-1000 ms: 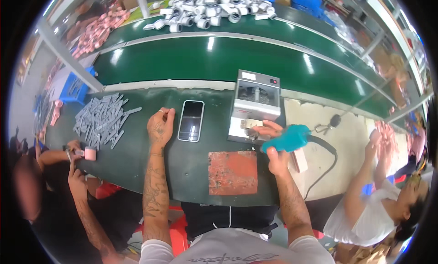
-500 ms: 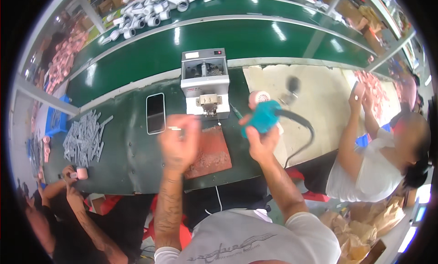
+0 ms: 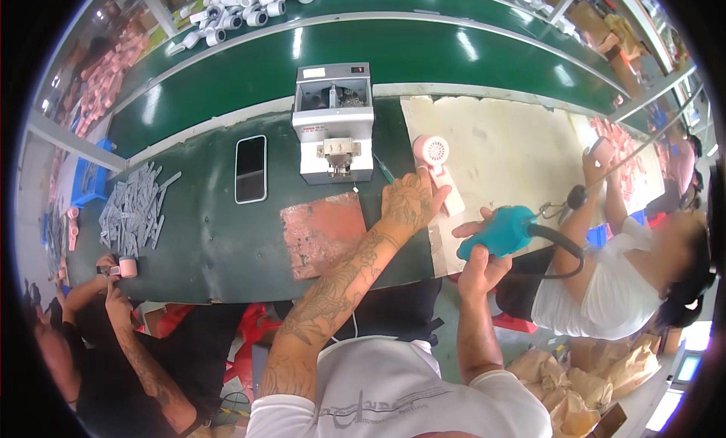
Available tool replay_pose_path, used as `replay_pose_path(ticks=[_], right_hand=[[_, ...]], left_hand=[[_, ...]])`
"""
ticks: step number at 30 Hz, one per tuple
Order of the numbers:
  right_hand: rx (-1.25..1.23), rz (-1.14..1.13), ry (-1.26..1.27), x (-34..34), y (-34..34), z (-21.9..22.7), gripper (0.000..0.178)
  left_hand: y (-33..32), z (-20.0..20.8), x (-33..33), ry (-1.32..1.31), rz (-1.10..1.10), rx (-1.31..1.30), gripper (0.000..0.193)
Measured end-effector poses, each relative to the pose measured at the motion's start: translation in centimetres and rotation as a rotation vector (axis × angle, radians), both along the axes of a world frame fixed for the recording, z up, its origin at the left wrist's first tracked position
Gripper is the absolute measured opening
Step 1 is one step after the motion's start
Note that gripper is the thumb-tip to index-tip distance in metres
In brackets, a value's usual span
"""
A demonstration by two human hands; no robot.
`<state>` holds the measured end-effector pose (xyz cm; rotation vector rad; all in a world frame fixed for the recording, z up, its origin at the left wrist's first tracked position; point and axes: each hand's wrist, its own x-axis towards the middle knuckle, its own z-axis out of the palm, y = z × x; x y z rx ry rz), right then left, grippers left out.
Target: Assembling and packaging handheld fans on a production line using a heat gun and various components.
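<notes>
A pink hair dryer (image 3: 435,151) with a round vent grille lies on the cream sheet, its handle pointing toward me. My left hand (image 3: 411,202) has reached across to the right and closes on that handle, hiding part of it. Off to its right, my right hand (image 3: 484,265) grips a teal power screwdriver (image 3: 505,232) held on its side. A black cable loops from the tool, and a metal hook with a dark cord joint (image 3: 576,197) is beside it. The screwdriver's tip cannot be made out.
A grey screw feeder (image 3: 335,124) stands mid-bench, with a reddish mat (image 3: 324,235) before it and a phone (image 3: 251,169) to its left. Grey strips (image 3: 134,209) are piled at left. Co-workers sit on both sides. A green conveyor (image 3: 393,52) runs behind.
My left hand has moved right, onto the pink hair dryer's handle. My right hand has carried the teal screwdriver right and nearer to me, uncovering the dryer.
</notes>
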<state>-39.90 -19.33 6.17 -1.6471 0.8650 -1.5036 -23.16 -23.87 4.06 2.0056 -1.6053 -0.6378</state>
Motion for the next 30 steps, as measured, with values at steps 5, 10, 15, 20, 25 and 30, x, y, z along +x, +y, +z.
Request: replay_pose_path(ticks=[5,10,15,20,25,30], right_hand=[[0.078,0.016,0.05,1.5,0.1,1.4,0.07],[0.089,0.047,0.083,2.6,-0.5,0.9,0.072],[0.341,0.251,-0.105,2.8,0.3,2.7,0.061],[0.326,0.294,-0.169,4.5,0.3,3.5,0.072],[0.282,0.504,-0.283,10.0,-1.0,6.7,0.073],[0.111,0.584,-0.313,16.8,-3.8,7.6,0.046]], left_hand=[[-0.9,-1.5,-0.1,0.059,0.044,-0.312,0.047],[2.5,1.2,1.0,0.292,0.018,-0.571,0.032],[9.8,5.5,6.2,0.128,-0.114,-0.539,0.041],[13.1,4.7,10.8,0.086,-0.147,-0.561,0.033],[13.9,3.2,13.1,-0.074,-0.234,-0.437,0.027],[13.8,1.3,13.0,-0.162,-0.232,-0.637,0.034]])
